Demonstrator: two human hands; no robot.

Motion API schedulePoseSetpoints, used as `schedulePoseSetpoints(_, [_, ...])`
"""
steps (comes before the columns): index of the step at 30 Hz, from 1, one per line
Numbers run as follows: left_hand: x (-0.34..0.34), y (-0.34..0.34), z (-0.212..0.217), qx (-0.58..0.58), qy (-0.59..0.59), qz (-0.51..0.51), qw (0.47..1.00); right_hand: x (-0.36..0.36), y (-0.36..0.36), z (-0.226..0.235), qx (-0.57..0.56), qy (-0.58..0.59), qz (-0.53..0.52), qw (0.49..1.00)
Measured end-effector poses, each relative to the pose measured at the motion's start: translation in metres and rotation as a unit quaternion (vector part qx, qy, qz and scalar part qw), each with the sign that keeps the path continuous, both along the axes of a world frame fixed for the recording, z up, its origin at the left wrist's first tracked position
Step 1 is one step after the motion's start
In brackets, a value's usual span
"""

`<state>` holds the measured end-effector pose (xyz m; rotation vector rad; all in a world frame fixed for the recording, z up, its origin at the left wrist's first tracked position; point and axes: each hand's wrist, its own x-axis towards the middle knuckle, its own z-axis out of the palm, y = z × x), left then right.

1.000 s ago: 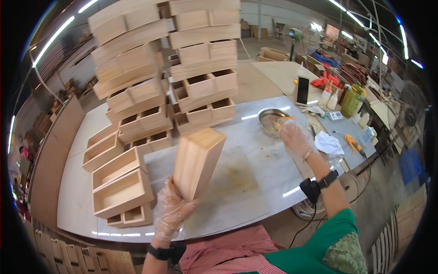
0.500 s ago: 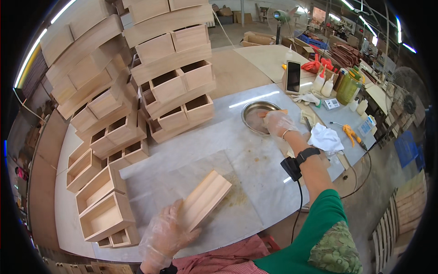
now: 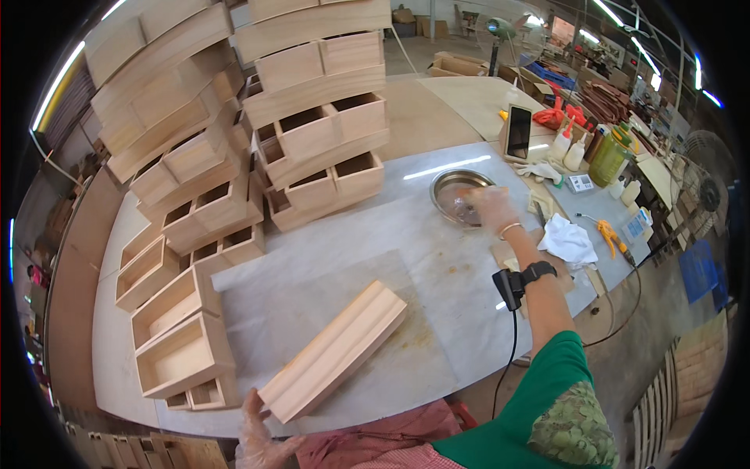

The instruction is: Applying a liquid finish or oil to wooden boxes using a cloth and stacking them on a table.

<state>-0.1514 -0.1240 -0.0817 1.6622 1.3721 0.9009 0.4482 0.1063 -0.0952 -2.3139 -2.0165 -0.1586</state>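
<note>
Wooden box (image 3: 334,352) now lies flat — right hand (image 3: 491,208) still at bowl (image 3: 457,191).

A wide workshop with a pale marble-topped worktable (image 3: 328,258) and a brown concrete floor (image 3: 422,117). Tube lights (image 3: 625,31) glow along the ceiling at right. A standing fan (image 3: 500,31) and more workbenches (image 3: 484,98) stand farther back.

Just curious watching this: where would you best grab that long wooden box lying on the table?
Probably across the near end of the long wooden box, where the left hand already touches it. It lies flat and slanted, that end pointing at the person, its narrow width suited to a hand.
</note>
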Motion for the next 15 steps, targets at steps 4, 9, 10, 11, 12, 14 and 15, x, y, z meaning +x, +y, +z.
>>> schedulePoseSetpoints(4, [0.036,0.011,0.017,-0.113,-0.021,0.015,0.993,-0.015,-0.050,-0.025,0.285,0.238,0.140,0.918])
schedulePoseSetpoints(9, [0.054,0.017,-0.020,-0.091,-0.199,0.038,0.975,-0.119,-0.120,0.022,0.213,0.316,0.246,0.891])
schedulePoseSetpoints(10, [0.060,0.017,-0.023,-0.067,-0.215,0.021,0.974,-0.148,-0.132,0.030,0.213,0.315,0.245,0.892])
schedulePoseSetpoints(11, [0.064,0.015,-0.024,-0.067,-0.214,0.024,0.974,-0.179,-0.141,0.036,0.218,0.274,0.312,0.883])
schedulePoseSetpoints(12, [0.069,0.015,-0.025,-0.062,-0.201,0.037,0.977,-0.206,-0.148,0.043,0.222,0.226,0.373,0.872])
schedulePoseSetpoints(14, [0.069,0.016,-0.029,-0.056,-0.189,0.052,0.979,-0.239,-0.154,0.045,0.225,0.175,0.434,0.855])
schedulePoseSetpoints(15, [0.066,0.018,-0.032,-0.032,-0.145,0.045,0.988,-0.251,-0.155,0.043,0.258,0.155,0.426,0.853])
